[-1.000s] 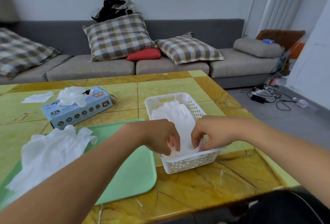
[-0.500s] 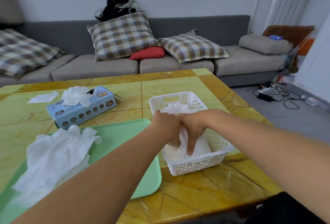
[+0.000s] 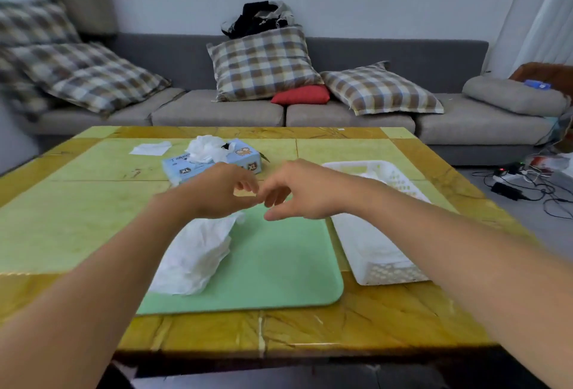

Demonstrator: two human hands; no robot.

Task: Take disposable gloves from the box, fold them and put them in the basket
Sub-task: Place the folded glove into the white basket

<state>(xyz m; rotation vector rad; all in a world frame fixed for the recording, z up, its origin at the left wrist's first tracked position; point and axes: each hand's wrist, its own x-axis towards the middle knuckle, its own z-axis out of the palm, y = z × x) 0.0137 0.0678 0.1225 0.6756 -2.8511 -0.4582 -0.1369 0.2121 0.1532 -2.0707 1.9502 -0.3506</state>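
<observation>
While both hands hang empty above the far edge of the tray (image 3: 273,264), the next glove is judged to be the step in hand, and it is best taken from the tuft of gloves (image 3: 206,148) standing out of the box (image 3: 214,162): one layer only should be pinched near its top and drawn out slowly, with the box steadied so it is not dragged across the table (image 3: 77,221). The left hand (image 3: 221,191) is seen with fingers loosely curled and nothing gripped; the right hand (image 3: 297,191) is likewise relaxed, fingers hooked downward, nothing held; the fingertips of the two nearly meet. One box is counted, just beyond the hands. One basket (image 3: 376,233) is counted, right of the tray and just beside it; white material is visible inside, but its count cannot be told. One loose pile of gloves (image 3: 198,252) lies on the tray's left part under the left forearm; separate gloves in it cannot be counted. One tray is counted. One flat white sheet (image 3: 150,149) lies left of the box. Behind the table a sofa (image 3: 217,112) carries four checked cushions (image 3: 263,63) and one red cushion (image 3: 300,95).
</observation>
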